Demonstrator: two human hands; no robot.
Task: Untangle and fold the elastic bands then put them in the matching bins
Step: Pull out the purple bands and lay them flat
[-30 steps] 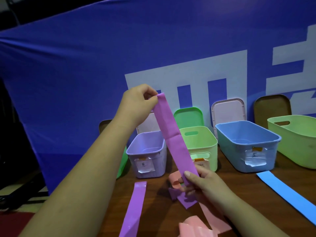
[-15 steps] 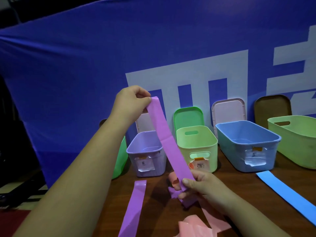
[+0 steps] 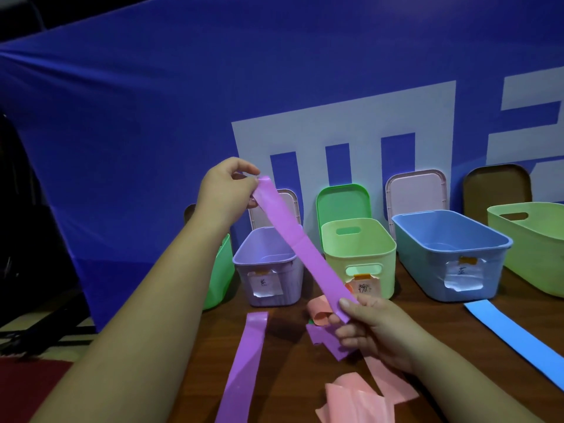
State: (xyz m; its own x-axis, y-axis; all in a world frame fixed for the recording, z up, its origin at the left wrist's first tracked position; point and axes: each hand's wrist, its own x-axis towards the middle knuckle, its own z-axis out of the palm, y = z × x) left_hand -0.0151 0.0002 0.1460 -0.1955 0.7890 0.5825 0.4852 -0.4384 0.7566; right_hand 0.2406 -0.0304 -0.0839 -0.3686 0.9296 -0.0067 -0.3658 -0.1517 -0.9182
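Head view. Left hand (image 3: 227,190) is raised, its grip pinching the top end of the purple band (image 3: 302,248) between thumb and fingers. Right hand (image 3: 369,328) is low over the tabletop (image 3: 287,355), with its grip pinching the band's lower part under the thumb. The band hangs slanted between them, crossing in front of the purple bin (image 3: 268,267).

Risks, as judged:
- The band looks stretched, so if either pinch slackens the free end could snap away.
- A purple scrap (image 3: 328,341) and a coral piece (image 3: 319,311) bunch under the right hand. A further pull may drag them along or tighten a tangle.
- The pink band (image 3: 357,398) lies close by and could get caught up.

Hidden or unclear:
- The right palm covers the band's lower end, so I cannot tell whether it joins the scrap.
- The bin labels are handwritten and not legible.
- The green bin (image 3: 221,273) at far left is mostly behind the forearm.
- The second purple band (image 3: 244,361) and the blue band (image 3: 518,337) run off frame.
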